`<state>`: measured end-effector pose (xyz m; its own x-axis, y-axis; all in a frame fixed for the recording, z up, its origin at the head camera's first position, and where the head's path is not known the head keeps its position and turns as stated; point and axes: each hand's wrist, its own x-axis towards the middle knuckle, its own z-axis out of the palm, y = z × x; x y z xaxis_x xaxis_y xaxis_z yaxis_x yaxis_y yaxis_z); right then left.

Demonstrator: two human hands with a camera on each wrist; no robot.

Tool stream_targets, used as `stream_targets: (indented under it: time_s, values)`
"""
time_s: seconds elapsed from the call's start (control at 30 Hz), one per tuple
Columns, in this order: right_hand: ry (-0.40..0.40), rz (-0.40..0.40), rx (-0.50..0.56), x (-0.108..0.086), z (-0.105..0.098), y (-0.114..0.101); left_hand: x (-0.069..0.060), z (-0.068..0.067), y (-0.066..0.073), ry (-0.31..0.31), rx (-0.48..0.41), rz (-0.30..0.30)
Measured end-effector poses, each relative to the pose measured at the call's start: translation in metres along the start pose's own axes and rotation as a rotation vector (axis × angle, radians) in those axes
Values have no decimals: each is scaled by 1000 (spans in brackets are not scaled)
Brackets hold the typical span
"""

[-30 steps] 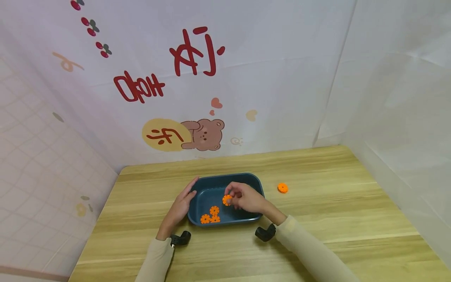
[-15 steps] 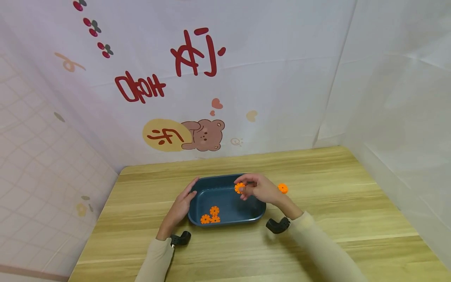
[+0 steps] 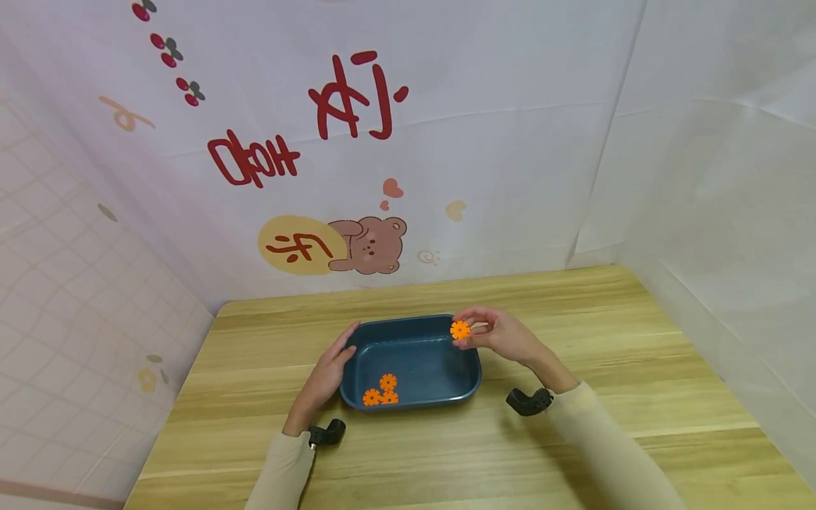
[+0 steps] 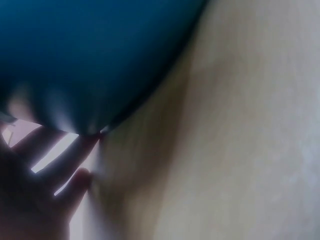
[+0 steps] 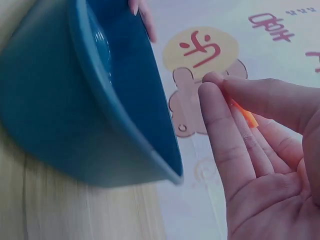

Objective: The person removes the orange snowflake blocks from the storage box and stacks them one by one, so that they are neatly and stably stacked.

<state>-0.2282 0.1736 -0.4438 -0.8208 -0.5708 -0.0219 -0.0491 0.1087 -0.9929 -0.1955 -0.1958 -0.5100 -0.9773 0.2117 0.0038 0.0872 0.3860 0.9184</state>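
My right hand [image 3: 506,334] holds an orange notched plastic disc [image 3: 460,330] over the right rear corner of a dark blue tray [image 3: 417,365]. In the right wrist view, thumb and fingertips pinch together, with only an orange edge of the disc [image 5: 246,116] showing behind them. Several more orange notched discs [image 3: 388,382] lie in the tray's front left corner. My left hand [image 3: 325,372] rests against the tray's left side, its fingers extended along the wall. In the left wrist view, those fingers [image 4: 75,155] are dark and touch the blue outer wall.
The tray stands on a light wooden table [image 3: 395,460]. Behind it rises a white printed cloth [image 3: 510,177] with a bear and red characters. A black wrist camera [image 3: 529,401] sits by the right sleeve, another [image 3: 328,432] by the left.
My right hand has moved right and back, carrying the disc from above the tray's middle to its right rear corner. It now covers where a loose disc lay. My left hand stays put.
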Motion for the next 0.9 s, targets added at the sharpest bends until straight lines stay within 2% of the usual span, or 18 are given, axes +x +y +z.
stream_targets:
  time_s: [0.27, 0.4, 0.53, 0.77, 0.9]
  values:
    - [49, 14, -14, -11, -17, 9, 0, 0, 2, 5, 0, -11]
    - [87, 15, -97, -17, -25, 14, 0, -1, 2, 5, 1, -18]
    - [168, -1, -213, -21, -32, 20, 1, 0, 1, 2, 0, -26]
    - [287, 4, -369, -36, -29, -4, 1, -1, 1, 1, 2, -17]
    - [310, -2, -400, -38, -39, 10, 1, -1, 0, 2, 0, -14]
